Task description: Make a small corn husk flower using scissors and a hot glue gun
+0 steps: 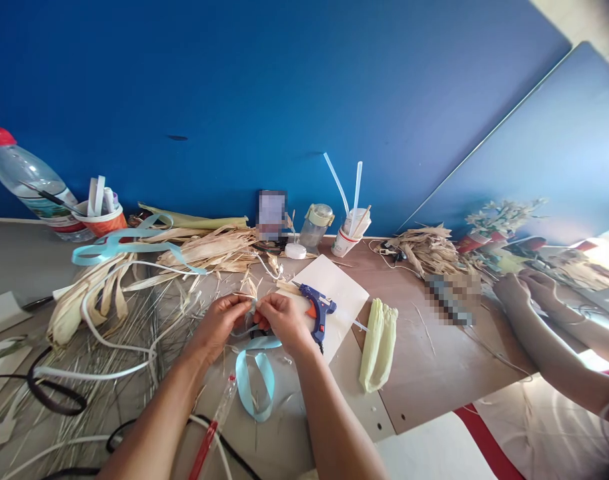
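Observation:
My left hand (223, 321) and my right hand (283, 320) meet over the table, fingers pinched together on a small piece of dried husk and a light blue ribbon (257, 380). The ribbon hangs from my fingers and loops down toward me on the table. A blue hot glue gun (318, 311) lies just right of my right hand on a white sheet (339, 287). A pale green corn husk (379, 343) lies further right.
Dried husks (204, 250) and straw cover the left of the table, with white and black cables (59, 393). A water bottle (29, 180), paper cups (101, 220) and a small jar (317, 227) stand along the blue wall. Another person's hands (527, 290) work at the right.

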The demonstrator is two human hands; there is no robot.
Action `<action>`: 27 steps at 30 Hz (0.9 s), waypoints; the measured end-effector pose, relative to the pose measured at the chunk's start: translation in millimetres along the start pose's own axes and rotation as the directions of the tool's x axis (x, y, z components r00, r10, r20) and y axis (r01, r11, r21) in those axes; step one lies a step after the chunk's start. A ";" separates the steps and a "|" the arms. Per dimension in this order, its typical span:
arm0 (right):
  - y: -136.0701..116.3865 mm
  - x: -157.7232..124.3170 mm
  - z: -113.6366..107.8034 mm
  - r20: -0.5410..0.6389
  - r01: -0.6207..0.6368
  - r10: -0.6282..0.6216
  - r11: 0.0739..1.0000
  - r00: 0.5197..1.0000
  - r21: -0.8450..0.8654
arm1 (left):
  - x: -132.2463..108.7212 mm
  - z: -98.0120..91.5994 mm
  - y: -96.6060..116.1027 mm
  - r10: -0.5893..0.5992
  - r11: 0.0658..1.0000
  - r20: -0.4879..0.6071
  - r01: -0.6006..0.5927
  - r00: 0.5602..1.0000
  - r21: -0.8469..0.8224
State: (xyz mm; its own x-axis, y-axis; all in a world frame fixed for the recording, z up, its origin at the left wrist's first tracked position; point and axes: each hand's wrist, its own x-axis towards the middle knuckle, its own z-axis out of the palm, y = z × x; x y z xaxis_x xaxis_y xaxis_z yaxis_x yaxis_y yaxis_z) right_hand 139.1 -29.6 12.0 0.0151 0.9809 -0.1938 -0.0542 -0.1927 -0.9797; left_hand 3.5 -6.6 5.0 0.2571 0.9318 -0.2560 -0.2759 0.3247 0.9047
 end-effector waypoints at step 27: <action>6.1 4.0 4.0 0.012 0.074 -0.074 0.997 0.997 -0.001 | 0.6 -1.3 2.5 -0.053 0.994 0.033 0.056 0.998 -0.098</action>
State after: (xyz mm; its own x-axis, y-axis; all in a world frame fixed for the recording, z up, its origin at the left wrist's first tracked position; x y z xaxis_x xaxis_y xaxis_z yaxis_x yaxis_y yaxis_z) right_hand 134.8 -26.8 5.4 0.0069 0.9928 -0.1199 -0.0516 -0.1194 -0.9915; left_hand 1.8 -5.1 6.7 0.3017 0.9076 -0.2920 -0.3508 0.3905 0.8512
